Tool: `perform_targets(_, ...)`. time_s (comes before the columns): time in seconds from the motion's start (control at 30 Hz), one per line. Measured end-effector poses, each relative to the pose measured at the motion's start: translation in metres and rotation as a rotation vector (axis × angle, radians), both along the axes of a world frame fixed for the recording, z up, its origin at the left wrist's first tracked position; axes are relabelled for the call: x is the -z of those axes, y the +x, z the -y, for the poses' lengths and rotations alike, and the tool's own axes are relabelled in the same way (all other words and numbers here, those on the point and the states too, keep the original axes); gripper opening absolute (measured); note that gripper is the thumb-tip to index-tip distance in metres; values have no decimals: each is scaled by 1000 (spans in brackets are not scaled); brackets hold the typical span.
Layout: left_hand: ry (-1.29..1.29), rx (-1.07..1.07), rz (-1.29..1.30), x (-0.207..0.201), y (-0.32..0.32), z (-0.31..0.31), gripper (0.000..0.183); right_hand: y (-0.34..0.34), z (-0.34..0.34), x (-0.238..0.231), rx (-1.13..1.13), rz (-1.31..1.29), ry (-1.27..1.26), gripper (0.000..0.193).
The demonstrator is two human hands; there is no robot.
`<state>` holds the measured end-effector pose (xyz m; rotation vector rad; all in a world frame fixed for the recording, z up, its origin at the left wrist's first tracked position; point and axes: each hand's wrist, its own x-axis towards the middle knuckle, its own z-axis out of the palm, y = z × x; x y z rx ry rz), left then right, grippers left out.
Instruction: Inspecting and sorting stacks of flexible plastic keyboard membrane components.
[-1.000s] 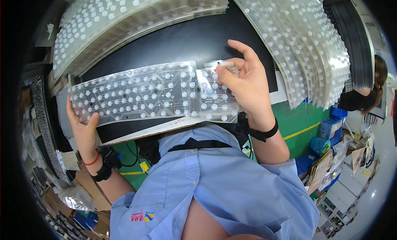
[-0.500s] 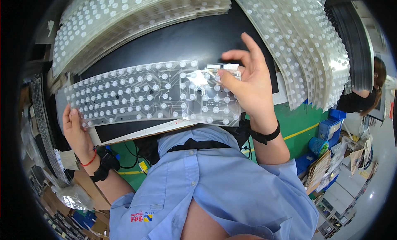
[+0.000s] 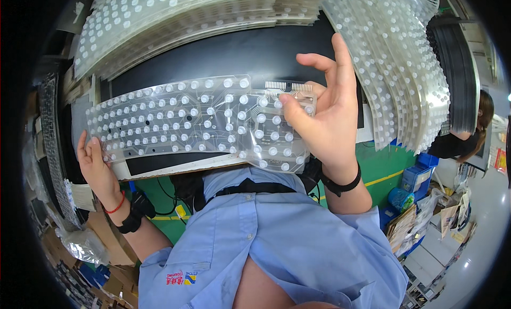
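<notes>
A clear keyboard membrane sheet [image 3: 205,123], dotted with white domes and fine circuit lines, spans between my two hands above a black mat. My left hand [image 3: 97,163] pinches its lower left corner between thumb and fingers. At the opposite end, my right hand [image 3: 329,109] grips the sheet near its striped connector tab [image 3: 287,86], with the thumb on top and two fingers raised. The sheet's right end bends down toward me.
The black mat [image 3: 223,51] covers the table. Behind it lies a thick stack of membrane sheets [image 3: 175,24]; another fanned stack [image 3: 391,69] stands at the right. Dark keyboard parts [image 3: 452,69] pile beyond that. Blue bins [image 3: 418,178] and a person [image 3: 463,139] are farther right.
The sheet's right end has bowed and tilted down more toward me. My right hand has shifted slightly right, still holding it. The whole view has turned a little.
</notes>
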<state>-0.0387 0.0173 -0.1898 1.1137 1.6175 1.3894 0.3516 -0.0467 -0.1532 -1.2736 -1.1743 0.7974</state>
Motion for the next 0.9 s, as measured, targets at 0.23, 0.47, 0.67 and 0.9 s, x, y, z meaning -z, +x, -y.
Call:
perform_targets(0.23, -27, 34, -51, 6, -14, -3, 41, -2, 1, -8, -6, -17, -33, 96)
perform_targets(0.47, -57, -46, -94, -3, 6, -3, 44, 0, -1, -4, 0, 62, -26, 94)
perform_targets(0.67, -25, -9, -73, 10, -9, -5, 45, 5, -3, 5, 40, 31, -160, 86)
perform_targets(0.9, -25, 147, 122, -14, -15, 9, 42, 36, 35, 19, -77, 143, -121, 47)
